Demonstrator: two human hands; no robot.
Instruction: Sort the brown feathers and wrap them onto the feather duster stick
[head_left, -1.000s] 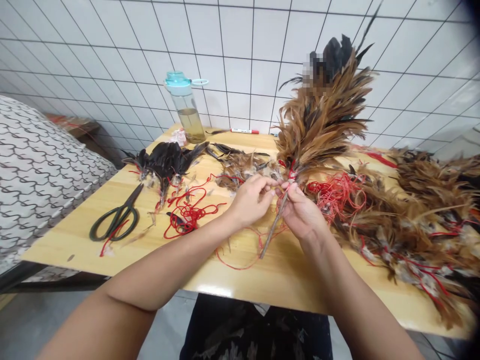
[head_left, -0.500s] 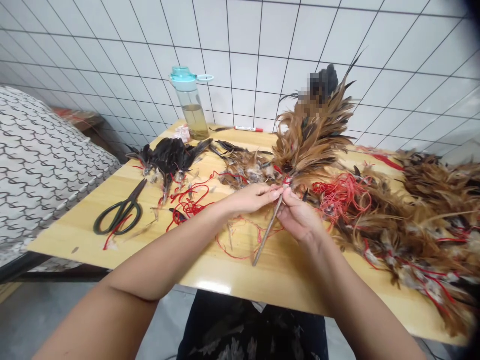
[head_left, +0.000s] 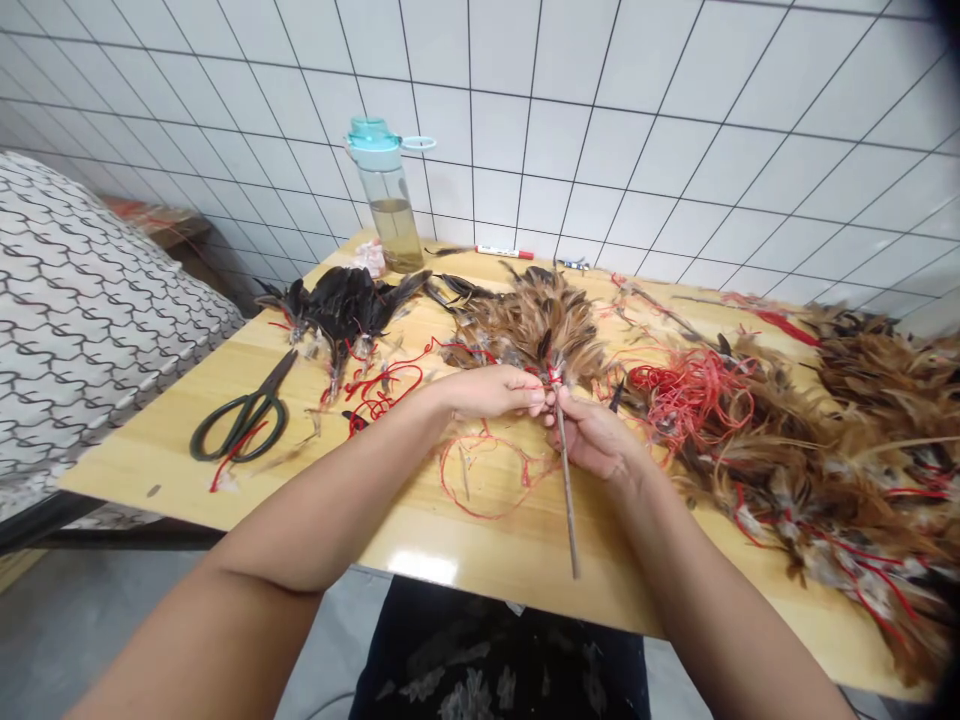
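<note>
In front of me a feather duster (head_left: pixel 555 310) of brown feathers points away, its thin wooden stick (head_left: pixel 568 500) slanting down toward the table's front edge. Red string (head_left: pixel 554 376) is wound around the stick at the base of the feathers. My right hand (head_left: pixel 592 435) is closed around the stick just below this binding. From the other side, my left hand (head_left: pixel 499 392) pinches red string beside the binding, its fingertips close to the right hand's. A thin loop of red string (head_left: pixel 442 480) lies on the table beneath my hands.
Black scissors (head_left: pixel 240 425) and black feather bunches (head_left: pixel 337 315) lie at left. Behind them stands a water bottle (head_left: pixel 390 200). A red-capped marker (head_left: pixel 504 252) lies near the tiled wall. Tangled red string (head_left: pixel 686 395) and brown feather bunches (head_left: pixel 795 440) cover the right side.
The feather duster has tipped down from a raised, right-leaning position, and its feathers are now low over the table. Its stick's lower end has swung to the right. Both hands stay by the binding.
</note>
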